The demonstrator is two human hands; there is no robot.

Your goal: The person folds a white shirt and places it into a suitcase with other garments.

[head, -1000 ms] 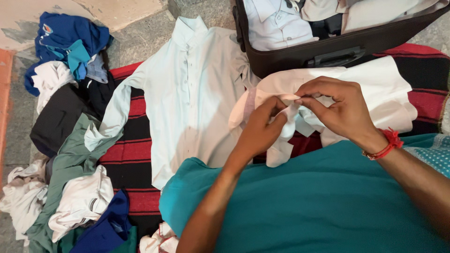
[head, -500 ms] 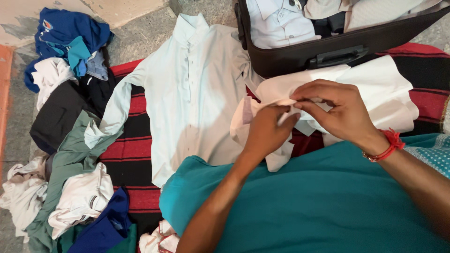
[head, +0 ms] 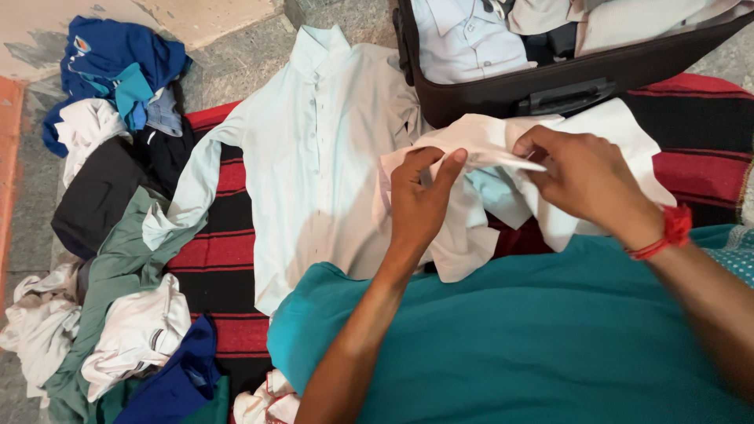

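Blue, white, black and green garments lie heaped at your far left in a clothes pile (head: 110, 228), its lower edge cut off by the frame, so you cannot tell how many pieces it holds. Next to it, a pale mint shirt (head: 314, 157) lies flat and buttoned on the red and black striped blanket (head: 220, 259), collar pointing away from you; its right sleeve is hidden under the cloth you hold. Your left hand (head: 420, 200) is clamped on the pale pink shirt (head: 471, 235), thumb and fingers pinching a fold near its upper edge. Your right hand (head: 585, 180) grips the same shirt just beside it, a thin strip of cloth stretched between the two hands; which part of the garment that strip is cannot be made out. A red thread band (head: 667, 232) circles your right wrist. Behind the hands stands an open dark suitcase (head: 503, 90) with folded light shirts inside, its top cut off.

Compared with half a second ago, your hands have drawn apart and lifted the shirt, and the fold that was bunched between touching fingertips is now pulled taut.
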